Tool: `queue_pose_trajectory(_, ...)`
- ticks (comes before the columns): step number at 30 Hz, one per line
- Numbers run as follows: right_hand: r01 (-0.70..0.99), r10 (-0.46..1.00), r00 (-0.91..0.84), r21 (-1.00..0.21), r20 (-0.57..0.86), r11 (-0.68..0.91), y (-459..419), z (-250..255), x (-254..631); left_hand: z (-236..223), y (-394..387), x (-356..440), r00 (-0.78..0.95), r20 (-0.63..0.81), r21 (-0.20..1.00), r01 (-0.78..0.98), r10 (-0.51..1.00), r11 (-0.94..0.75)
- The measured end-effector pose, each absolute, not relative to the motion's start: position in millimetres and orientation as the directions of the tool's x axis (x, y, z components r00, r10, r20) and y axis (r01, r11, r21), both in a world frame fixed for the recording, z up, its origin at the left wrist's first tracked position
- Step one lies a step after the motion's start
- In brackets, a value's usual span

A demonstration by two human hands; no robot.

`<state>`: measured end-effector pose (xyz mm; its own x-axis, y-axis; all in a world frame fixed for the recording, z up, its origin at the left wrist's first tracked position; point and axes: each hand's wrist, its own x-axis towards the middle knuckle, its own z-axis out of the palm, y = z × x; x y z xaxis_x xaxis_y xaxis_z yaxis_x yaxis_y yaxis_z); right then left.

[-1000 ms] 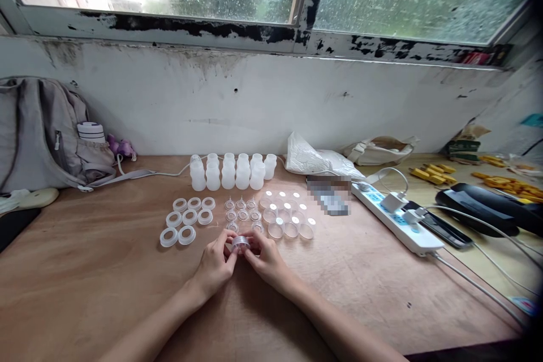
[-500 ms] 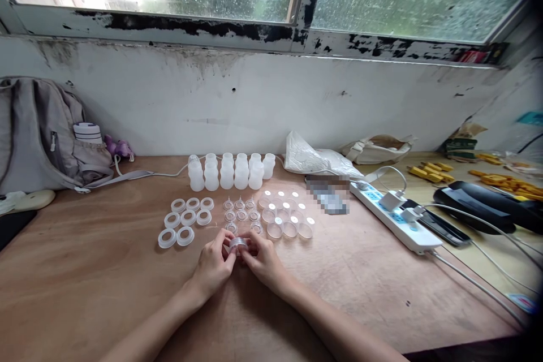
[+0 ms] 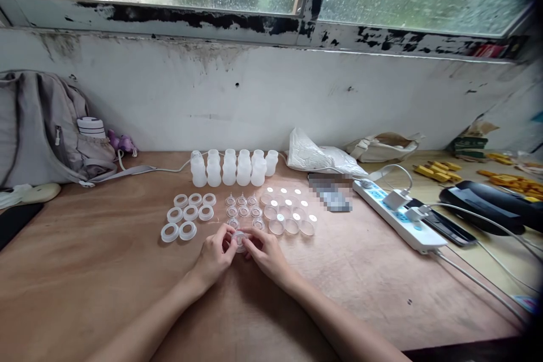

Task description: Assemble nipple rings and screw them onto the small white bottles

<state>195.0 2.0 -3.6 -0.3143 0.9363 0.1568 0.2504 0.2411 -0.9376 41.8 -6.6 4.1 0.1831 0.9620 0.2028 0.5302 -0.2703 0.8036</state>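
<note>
Both of my hands meet at the middle of the wooden table (image 3: 106, 283). My left hand (image 3: 214, 259) and my right hand (image 3: 266, 254) pinch a small clear plastic ring cap (image 3: 240, 238) between their fingertips. Just beyond them lie white ring collars (image 3: 188, 215), small clear nipple pieces (image 3: 243, 208) and clear round lids (image 3: 288, 215) in rows. Behind those stands a row of white plastic bottles (image 3: 231, 169).
A grey backpack (image 3: 38, 130) with a flask leans at the far left. A crumpled white plastic bag (image 3: 314, 158), a white power strip (image 3: 399, 215) with plugged chargers and cables, a phone (image 3: 441, 226) and a black device (image 3: 492, 203) lie at the right.
My hands have stayed together on the small clear cap, with the fingers shifting slightly around it. The view has tilted a little.
</note>
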Motion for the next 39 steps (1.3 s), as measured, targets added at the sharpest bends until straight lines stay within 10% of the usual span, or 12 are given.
queue_pose_trajectory(39,0.119,0.920,-0.358,-0.970,0.158,0.214,2.5,-1.5,191.5,-8.0,-4.4,40.6,0.239,0.235,0.766,0.551,0.942,-0.331)
